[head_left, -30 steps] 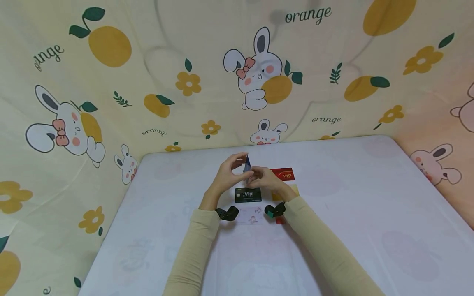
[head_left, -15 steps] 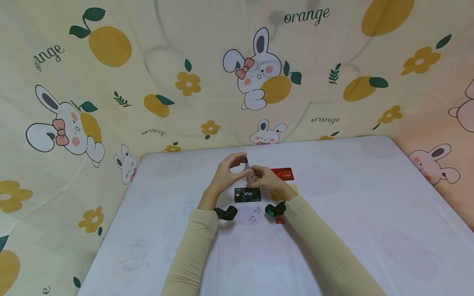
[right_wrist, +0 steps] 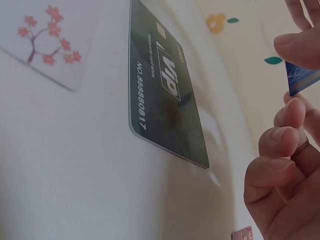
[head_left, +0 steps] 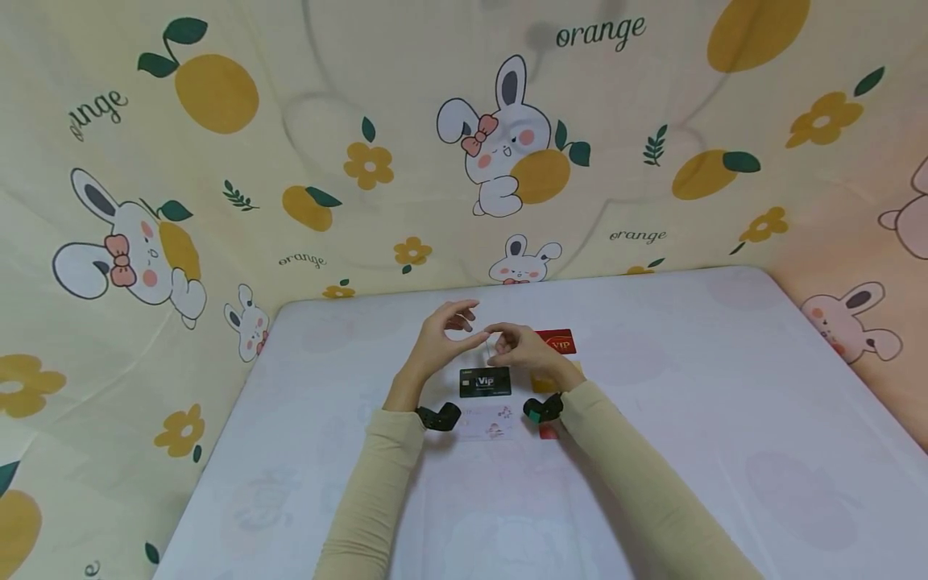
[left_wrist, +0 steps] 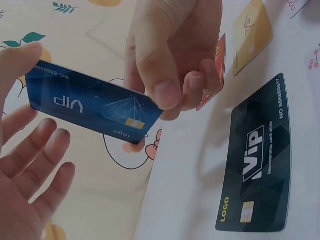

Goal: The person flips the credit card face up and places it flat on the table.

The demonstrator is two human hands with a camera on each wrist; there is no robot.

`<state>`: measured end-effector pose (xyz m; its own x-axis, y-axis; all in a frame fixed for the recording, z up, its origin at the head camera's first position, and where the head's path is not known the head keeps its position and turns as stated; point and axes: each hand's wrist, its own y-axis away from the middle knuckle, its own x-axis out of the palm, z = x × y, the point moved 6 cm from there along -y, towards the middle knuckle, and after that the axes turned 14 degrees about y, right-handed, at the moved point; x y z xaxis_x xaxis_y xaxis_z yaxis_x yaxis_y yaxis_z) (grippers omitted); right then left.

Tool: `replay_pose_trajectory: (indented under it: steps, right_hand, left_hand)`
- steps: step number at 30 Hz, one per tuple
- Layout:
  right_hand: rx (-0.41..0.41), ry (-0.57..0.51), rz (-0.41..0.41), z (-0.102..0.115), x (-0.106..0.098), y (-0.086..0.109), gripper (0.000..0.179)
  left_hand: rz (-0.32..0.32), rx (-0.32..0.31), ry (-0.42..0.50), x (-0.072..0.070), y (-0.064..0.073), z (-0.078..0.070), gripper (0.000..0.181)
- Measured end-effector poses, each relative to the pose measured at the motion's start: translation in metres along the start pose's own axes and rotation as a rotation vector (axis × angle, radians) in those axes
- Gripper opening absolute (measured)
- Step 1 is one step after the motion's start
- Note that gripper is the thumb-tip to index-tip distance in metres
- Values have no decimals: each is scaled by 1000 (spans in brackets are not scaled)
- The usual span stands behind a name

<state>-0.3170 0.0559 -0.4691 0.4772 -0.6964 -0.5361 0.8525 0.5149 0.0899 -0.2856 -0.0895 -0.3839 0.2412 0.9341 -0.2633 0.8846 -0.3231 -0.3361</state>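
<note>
Lengthwise — blue card (left_wrist: 82, 102), chip (left_wrist: 135, 123) toward right hand (left_wrist: 172, 55)

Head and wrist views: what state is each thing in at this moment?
Blue card, held off the table
Right hand, pinching the blue card's end
Left hand, at the card's other end; grip unclear
Black Vip card, flat on the table, print up
Red VIP card, on the table, print up, partly hidden
Gold card, on the table
Blossom card, flat, print up
Red item beside it, mostly hidden
</note>
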Motion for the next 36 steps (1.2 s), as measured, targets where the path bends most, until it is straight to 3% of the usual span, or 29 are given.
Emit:
replay_pose_trajectory:
  steps: [4, 6, 15, 31, 36]
  right_hand:
    - [10, 3, 3, -3, -2, -1, 55]
    - [15, -3, 0, -4, -4, -1, 56]
    - [36, 21, -32, 0, -12, 3, 56]
    - [89, 51, -70, -10, -16, 3, 57]
    - [109, 60, -84, -12, -18, 1, 56]
  left_hand:
    - [-6, -46, 12, -3, -4, 21, 53]
    - [-4, -52, 7, -5, -4, 24, 54]
    - [6, -80, -35, -9, -3, 26, 52]
    - [-9, -92, -26, -16, 3, 38, 54]
    - [-2, -98, -25, -16, 6, 28, 53]
